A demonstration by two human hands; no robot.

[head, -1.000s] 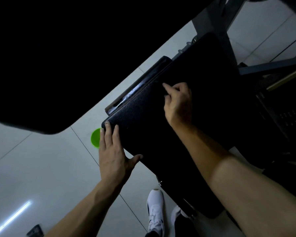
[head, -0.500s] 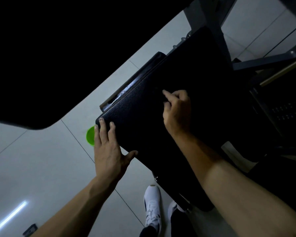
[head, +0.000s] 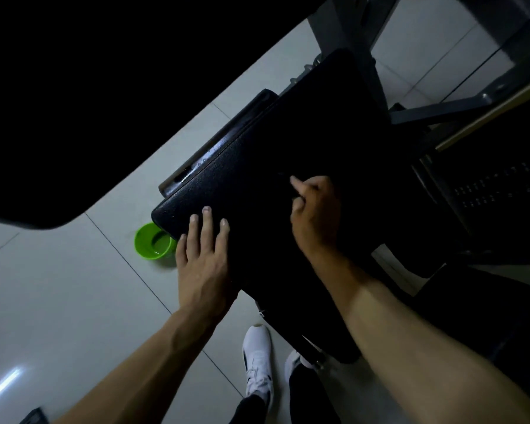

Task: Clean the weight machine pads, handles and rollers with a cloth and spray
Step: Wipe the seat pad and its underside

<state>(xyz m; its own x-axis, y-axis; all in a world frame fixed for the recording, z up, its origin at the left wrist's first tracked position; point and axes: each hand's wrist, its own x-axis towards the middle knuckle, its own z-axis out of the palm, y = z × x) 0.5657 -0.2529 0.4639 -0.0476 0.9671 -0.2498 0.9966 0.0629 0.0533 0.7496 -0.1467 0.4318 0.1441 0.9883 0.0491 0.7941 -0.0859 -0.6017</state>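
Head view, looking down: the black machine pad (head: pixel 273 166) lies beneath both hands, running diagonally away from them. The left hand (head: pixel 205 264) rests flat on its near corner, fingers straight. The right hand (head: pixel 315 212), farther along the pad, has curled fingers; whether they hold a cloth cannot be told. A green bowl (head: pixel 153 241) sits just left of the left hand.

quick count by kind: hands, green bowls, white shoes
hands: 2 (left hand, right hand)
green bowl: 1
white shoes: 2, one partly hidden
total: 5
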